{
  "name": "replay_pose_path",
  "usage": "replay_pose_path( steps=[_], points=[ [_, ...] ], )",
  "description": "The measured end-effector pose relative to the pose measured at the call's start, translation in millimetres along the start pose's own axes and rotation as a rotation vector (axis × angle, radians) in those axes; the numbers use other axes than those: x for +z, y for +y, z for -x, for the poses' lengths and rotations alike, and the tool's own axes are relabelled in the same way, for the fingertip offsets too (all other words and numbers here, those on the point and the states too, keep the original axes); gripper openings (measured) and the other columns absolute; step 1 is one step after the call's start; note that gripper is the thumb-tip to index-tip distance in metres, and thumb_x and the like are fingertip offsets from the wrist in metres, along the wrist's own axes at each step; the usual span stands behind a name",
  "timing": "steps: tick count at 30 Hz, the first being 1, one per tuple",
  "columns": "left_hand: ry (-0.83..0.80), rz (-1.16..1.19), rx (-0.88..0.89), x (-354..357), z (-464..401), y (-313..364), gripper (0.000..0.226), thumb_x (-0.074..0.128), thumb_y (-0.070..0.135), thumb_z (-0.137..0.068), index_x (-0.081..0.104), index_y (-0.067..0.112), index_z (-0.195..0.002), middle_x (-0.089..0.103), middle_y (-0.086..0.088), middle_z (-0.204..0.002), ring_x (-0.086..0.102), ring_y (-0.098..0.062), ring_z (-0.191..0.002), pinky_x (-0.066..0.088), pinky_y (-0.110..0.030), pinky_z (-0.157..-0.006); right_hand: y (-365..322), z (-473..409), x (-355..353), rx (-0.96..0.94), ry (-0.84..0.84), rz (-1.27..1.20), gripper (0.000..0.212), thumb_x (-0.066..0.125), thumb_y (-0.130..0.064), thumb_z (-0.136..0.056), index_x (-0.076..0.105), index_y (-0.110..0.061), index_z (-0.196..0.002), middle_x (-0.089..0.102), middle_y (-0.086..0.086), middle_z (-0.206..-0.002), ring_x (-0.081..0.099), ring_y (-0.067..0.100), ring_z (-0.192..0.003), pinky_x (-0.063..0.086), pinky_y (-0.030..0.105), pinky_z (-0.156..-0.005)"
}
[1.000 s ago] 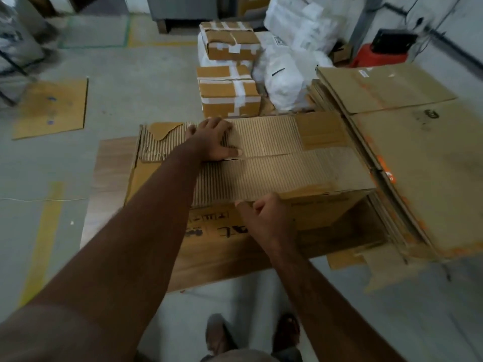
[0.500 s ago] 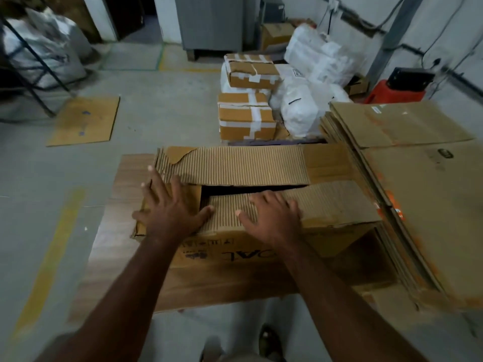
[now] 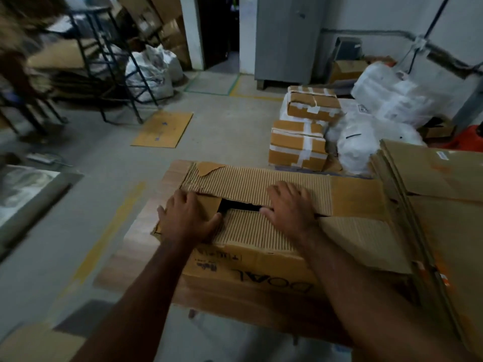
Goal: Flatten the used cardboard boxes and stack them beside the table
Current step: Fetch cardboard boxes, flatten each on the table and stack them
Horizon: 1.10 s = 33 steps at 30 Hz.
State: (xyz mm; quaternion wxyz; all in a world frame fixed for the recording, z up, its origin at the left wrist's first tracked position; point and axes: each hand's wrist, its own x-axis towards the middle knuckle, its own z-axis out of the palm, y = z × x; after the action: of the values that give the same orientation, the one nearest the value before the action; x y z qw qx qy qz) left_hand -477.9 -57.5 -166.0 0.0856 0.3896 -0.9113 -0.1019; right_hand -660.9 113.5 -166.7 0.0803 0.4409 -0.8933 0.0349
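Observation:
A brown cardboard box (image 3: 261, 273) with torn, ribbed top flaps stands on a low wooden table (image 3: 125, 257). Between its two long flaps a dark gap (image 3: 240, 205) shows. My left hand (image 3: 187, 219) lies flat with spread fingers on the left end flap and the near flap. My right hand (image 3: 290, 210) rests palm down across the gap, fingers on the far flap (image 3: 248, 184). To the right stands a tall stack of flattened cardboard (image 3: 433, 194), touching the box's right side.
Taped parcels (image 3: 298, 147) and white sacks (image 3: 366, 142) sit on the floor behind the table. A flat cardboard sheet (image 3: 163, 129) lies on the concrete floor to the far left, near metal racks (image 3: 109, 61). A grey cabinet (image 3: 287, 37) stands at the back.
My right hand has moved from the near flap up onto the far flap over the gap. My left hand stays on the left end. The camera has tilted upward.

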Motion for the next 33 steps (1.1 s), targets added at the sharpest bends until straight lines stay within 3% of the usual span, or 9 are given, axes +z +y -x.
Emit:
replay_pose_path(
  steps=[2, 6, 13, 20, 23, 25, 27, 30, 33],
  points=[
    [0.022, -0.072, 0.027, -16, 0, 6, 0.073, 0.059, 0.072, -0.083, 0.048, 0.019, -0.132, 0.057, -0.009, -0.13, 0.059, -0.032, -0.111, 0.055, -0.049, -0.087, 2, -7, 2, -0.055, 0.053, 0.063, 0.039, 0.076, -0.039, -0.087, 0.065, -0.015, -0.116, 0.068, 0.007, -0.112, 0.063, 0.03, -0.101, 0.049, 0.044, -0.084],
    [0.037, -0.249, 0.083, -40, -3, 24, 0.045, 0.051, 0.048, -0.098, 0.045, 0.02, -0.132, 0.065, -0.003, -0.105, 0.063, -0.026, -0.085, 0.051, -0.034, -0.065, 5, -16, -4, -0.102, 0.311, -0.009, 0.017, 0.071, -0.021, -0.09, 0.068, -0.013, -0.106, 0.073, 0.007, -0.095, 0.067, 0.031, -0.086, 0.049, 0.042, -0.076],
    [-0.099, -0.548, 0.38, -41, -1, 38, 0.051, 0.059, 0.039, -0.1, 0.04, 0.024, -0.144, 0.05, -0.014, -0.135, 0.059, -0.02, -0.082, 0.046, -0.031, -0.058, -4, -13, 17, 0.043, 0.471, -0.113, 0.015, 0.065, -0.027, -0.097, 0.066, -0.015, -0.105, 0.069, 0.004, -0.094, 0.061, 0.031, -0.088, 0.041, 0.042, -0.078],
    [0.106, -0.355, 0.036, -99, -14, 18, 0.026, 0.053, 0.031, -0.101, 0.063, 0.019, -0.122, 0.062, -0.009, -0.111, 0.064, -0.03, -0.093, 0.055, -0.04, -0.073, 3, -18, 10, 0.148, 0.432, -0.196, 0.016, 0.062, -0.024, -0.099, 0.067, -0.016, -0.111, 0.07, 0.006, -0.101, 0.062, 0.033, -0.094, 0.037, 0.045, -0.085],
    [0.071, -0.386, -0.061, -107, -22, -22, 0.046, 0.049, 0.031, -0.1, 0.049, 0.032, -0.146, 0.052, -0.012, -0.137, 0.056, -0.035, -0.121, 0.053, -0.046, -0.089, 2, -11, 12, 0.126, 0.349, -0.183, 0.017, 0.059, -0.028, -0.1, 0.065, -0.02, -0.114, 0.069, 0.002, -0.107, 0.06, 0.029, -0.099, 0.037, 0.043, -0.088],
    [-0.001, -0.476, -0.114, -93, -29, -47, 0.051, 0.049, 0.041, -0.1, 0.043, 0.032, -0.15, 0.024, -0.012, -0.163, 0.024, -0.032, -0.15, 0.031, -0.059, -0.114, 3, -6, 15, 0.116, 0.273, -0.185, 0.023, 0.06, -0.032, -0.098, 0.064, -0.023, -0.119, 0.068, -0.001, -0.114, 0.059, 0.027, -0.106, 0.037, 0.044, -0.092],
    [-0.122, -0.373, -0.128, -67, -32, -62, 0.05, 0.04, 0.056, -0.1, 0.051, 0.03, -0.142, 0.02, -0.01, -0.166, 0.014, -0.03, -0.155, 0.015, -0.059, -0.119, 4, -3, 14, 0.101, 0.177, -0.193, 0.031, 0.061, -0.037, -0.096, 0.063, -0.025, -0.124, 0.066, -0.001, -0.121, 0.057, 0.026, -0.113, 0.037, 0.044, -0.096],
    [-0.299, 0.197, -0.212, -37, -25, -63, 0.067, 0.035, 0.067, -0.097, 0.06, 0.02, -0.138, 0.057, -0.015, -0.143, 0.052, -0.032, -0.133, 0.041, -0.036, -0.103, 4, -1, 13, 0.064, -0.018, -0.185, 0.047, 0.051, -0.056, -0.098, 0.059, -0.027, -0.134, 0.059, -0.003, -0.135, 0.051, 0.023, -0.126, 0.037, 0.044, -0.105],
    [-0.202, 0.595, -0.299, -23, -24, -68, 0.063, 0.047, 0.061, -0.099, 0.063, 0.013, -0.136, 0.06, -0.018, -0.138, 0.058, -0.032, -0.122, 0.048, -0.04, -0.102, 0, 2, 15, 0.063, -0.185, -0.195, 0.059, 0.038, -0.063, -0.101, 0.052, -0.026, -0.146, 0.049, 0.0, -0.152, 0.042, 0.023, -0.139, 0.036, 0.045, -0.114]
  ],
)
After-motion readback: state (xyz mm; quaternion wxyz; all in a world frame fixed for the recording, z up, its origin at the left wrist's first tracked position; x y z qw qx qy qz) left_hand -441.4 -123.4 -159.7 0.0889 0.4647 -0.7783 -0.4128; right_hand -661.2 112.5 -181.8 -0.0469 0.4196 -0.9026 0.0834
